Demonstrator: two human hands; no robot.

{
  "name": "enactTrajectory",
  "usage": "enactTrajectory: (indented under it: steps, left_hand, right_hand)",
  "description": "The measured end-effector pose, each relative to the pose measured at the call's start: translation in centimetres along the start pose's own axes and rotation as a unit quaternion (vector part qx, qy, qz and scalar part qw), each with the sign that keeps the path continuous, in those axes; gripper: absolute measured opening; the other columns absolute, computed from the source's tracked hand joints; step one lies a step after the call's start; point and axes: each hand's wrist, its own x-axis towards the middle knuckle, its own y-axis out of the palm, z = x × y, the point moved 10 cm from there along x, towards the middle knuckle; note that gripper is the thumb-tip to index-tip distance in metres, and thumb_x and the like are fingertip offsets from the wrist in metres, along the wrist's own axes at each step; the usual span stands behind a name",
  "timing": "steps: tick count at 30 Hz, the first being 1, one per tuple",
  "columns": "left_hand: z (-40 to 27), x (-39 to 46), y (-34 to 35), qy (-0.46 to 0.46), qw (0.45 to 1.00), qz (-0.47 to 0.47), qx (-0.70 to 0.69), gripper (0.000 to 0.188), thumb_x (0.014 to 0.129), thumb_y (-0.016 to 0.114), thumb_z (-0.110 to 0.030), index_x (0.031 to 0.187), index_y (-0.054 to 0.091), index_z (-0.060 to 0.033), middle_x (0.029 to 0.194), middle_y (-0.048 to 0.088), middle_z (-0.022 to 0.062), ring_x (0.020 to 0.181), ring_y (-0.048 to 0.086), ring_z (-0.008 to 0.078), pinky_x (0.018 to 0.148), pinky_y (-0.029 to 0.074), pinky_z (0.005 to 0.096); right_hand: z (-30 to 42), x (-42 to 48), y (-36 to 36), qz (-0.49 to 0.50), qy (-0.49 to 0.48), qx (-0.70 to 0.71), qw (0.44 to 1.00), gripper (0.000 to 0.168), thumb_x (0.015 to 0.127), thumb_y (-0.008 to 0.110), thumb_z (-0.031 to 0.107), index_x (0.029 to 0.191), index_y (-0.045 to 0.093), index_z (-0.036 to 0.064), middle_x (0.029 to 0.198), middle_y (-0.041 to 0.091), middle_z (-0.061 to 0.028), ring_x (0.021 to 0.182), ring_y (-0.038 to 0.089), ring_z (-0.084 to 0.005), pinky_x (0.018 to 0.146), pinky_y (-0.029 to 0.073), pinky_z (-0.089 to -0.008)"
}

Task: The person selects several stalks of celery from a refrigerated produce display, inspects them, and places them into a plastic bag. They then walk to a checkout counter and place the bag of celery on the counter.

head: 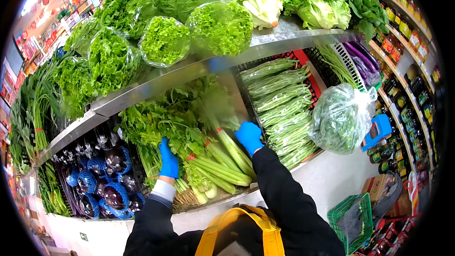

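Note:
Bunches of celery [220,170] with red ties lie in the lower bin, leaves towards the shelf and stalks towards me. My left hand [168,160], in a blue glove, rests at the leafy part of the celery; its fingers are partly hidden by leaves, so its grip is unclear. My right hand [249,136], also gloved in blue, is curled beside the upper celery bunch, near the wall of the green bean crate. Whether it grips anything cannot be told. Wrapped green beans [284,113] fill that black crate to the right.
A metal shelf edge [156,78] crosses above the bin, with bagged lettuce [220,28] over it. Round eggplants [115,195] in blue netting lie left. A bagged green vegetable [341,119] stands right of the beans. A green basket [350,220] is on the floor at lower right.

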Motion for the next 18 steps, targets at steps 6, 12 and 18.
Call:
enactTrajectory:
  steps: [6, 12, 18]
  left_hand:
    - [0.2, 0.0, 0.8, 0.014, 1.000, -0.003, -0.001, 0.047, 0.078, 0.056, -0.031, 0.116, 0.045, -0.0063, 0.111, 0.051, 0.0086, 0.099, 0.050, 0.0239, 0.084, 0.041, 0.0371]
    - [0.1, -0.2, 1.9, 0.019, 1.000, 0.003, 0.008, 0.048, 0.076, 0.058, -0.029, 0.116, 0.044, -0.0050, 0.111, 0.051, 0.0094, 0.098, 0.050, 0.0243, 0.084, 0.041, 0.0364]
    - [-0.2, -0.7, 2.6, 0.029, 0.999, 0.002, 0.020, 0.050, 0.075, 0.060, -0.027, 0.116, 0.044, -0.0037, 0.111, 0.051, 0.0102, 0.098, 0.050, 0.0246, 0.083, 0.041, 0.0358]
  right_hand:
    - [0.3, -2.5, -6.3, -0.112, -0.014, -0.002, 0.994, 0.041, 0.062, 0.065, 0.044, 0.075, 0.062, 0.005, 0.071, 0.060, -0.0179, 0.067, 0.059, -0.0343, 0.058, 0.047, -0.0423]
    - [-0.1, -3.9, -10.2, -0.124, 0.036, 0.034, 0.991, 0.046, 0.062, 0.065, 0.046, 0.086, 0.058, 0.007, 0.066, 0.059, -0.0183, 0.065, 0.059, -0.0346, 0.057, 0.046, -0.0432]
    - [4.5, -4.6, -7.7, -0.139, -0.100, -0.030, 0.985, 0.044, 0.064, 0.064, 0.045, 0.084, 0.057, 0.007, 0.064, 0.059, -0.0154, 0.061, 0.059, -0.0315, 0.054, 0.046, -0.0423]
